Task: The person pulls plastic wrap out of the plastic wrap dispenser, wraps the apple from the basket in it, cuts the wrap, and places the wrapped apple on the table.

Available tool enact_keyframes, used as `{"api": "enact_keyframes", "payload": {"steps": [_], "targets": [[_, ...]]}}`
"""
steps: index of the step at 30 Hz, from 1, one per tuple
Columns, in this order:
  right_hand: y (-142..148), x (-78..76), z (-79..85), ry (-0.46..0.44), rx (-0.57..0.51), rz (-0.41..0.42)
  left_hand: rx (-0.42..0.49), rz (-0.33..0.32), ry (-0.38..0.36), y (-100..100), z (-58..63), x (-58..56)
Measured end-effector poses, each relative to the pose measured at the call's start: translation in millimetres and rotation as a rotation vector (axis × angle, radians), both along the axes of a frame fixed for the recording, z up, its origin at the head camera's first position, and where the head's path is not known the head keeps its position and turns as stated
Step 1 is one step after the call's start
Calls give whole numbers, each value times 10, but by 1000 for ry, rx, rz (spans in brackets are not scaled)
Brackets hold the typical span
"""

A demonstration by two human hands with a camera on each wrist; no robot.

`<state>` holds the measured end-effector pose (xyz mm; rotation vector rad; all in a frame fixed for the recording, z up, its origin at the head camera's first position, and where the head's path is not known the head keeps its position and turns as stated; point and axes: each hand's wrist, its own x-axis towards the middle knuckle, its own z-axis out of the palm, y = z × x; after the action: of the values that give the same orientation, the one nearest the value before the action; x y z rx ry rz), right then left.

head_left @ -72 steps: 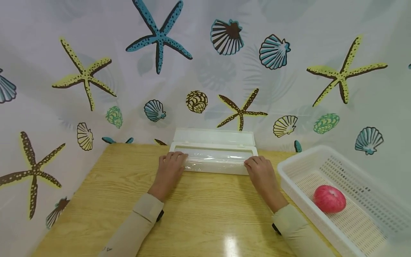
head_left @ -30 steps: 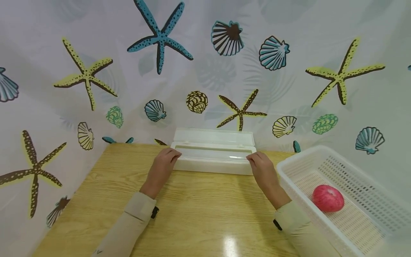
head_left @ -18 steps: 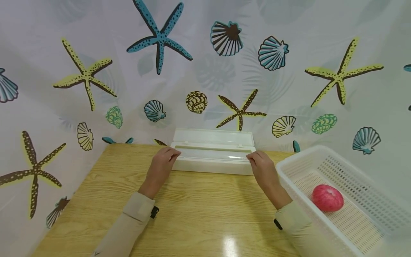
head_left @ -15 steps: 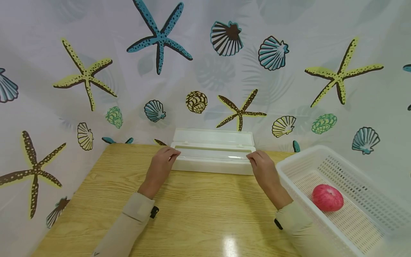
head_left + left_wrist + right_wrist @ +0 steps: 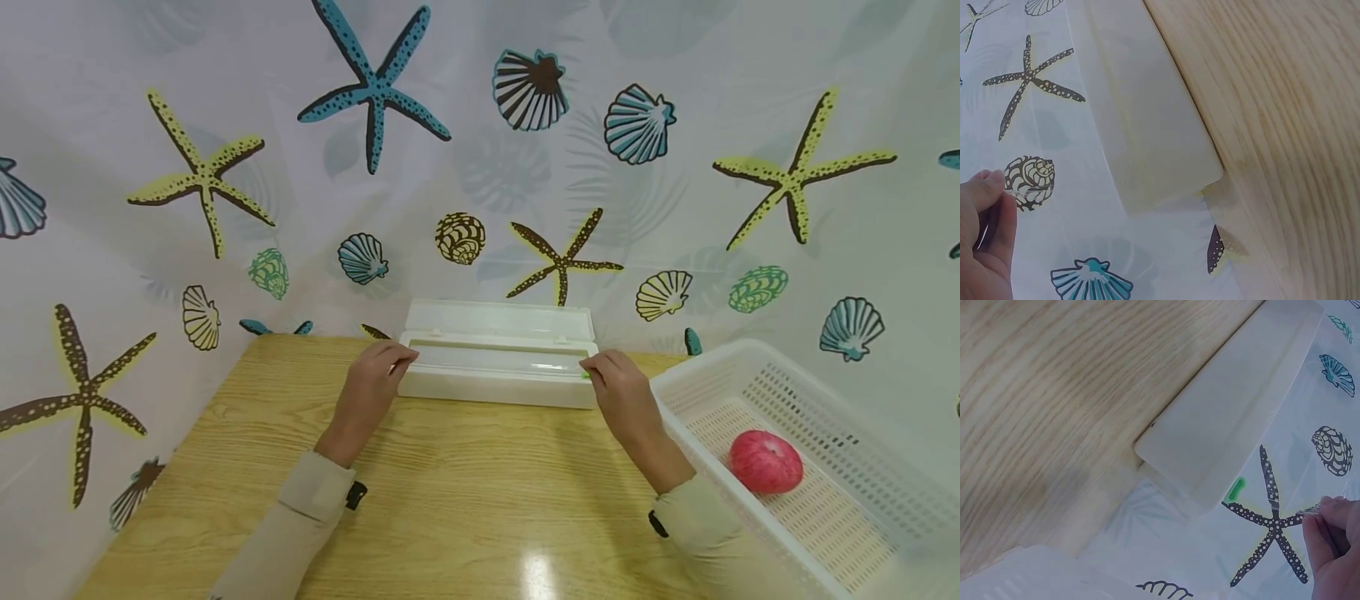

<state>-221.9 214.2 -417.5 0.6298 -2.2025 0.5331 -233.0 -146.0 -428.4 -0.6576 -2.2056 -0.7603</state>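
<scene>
A white cling film dispenser box stands at the table's back edge, its lid raised. Clear cling film shows as a thin, see-through edge at the right fingertips. My left hand pinches the film between thumb and fingers at the box's left end; the left wrist view shows the same hand well off the box. At the right end, my right hand pinches the film's other corner. A small green piece sits on the box's edge near that hand.
A white perforated basket stands to the right, close to the right forearm, with a round pinkish-red fruit in it. Behind the box hangs a curtain printed with starfish and shells. The tabletop is wood-grained.
Both hands have spread apart, the left toward the left, the right slightly rightward. Wrinkled film over the box front no longer shows there. The green piece has come into sight beside the right fingers.
</scene>
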Motion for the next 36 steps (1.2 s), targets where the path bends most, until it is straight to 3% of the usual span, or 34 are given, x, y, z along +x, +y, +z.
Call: {"api": "enact_keyframes", "payload": {"steps": [36], "targets": [[57,283,243,12,-32,38,117,-78,19,-32,256,270]]}}
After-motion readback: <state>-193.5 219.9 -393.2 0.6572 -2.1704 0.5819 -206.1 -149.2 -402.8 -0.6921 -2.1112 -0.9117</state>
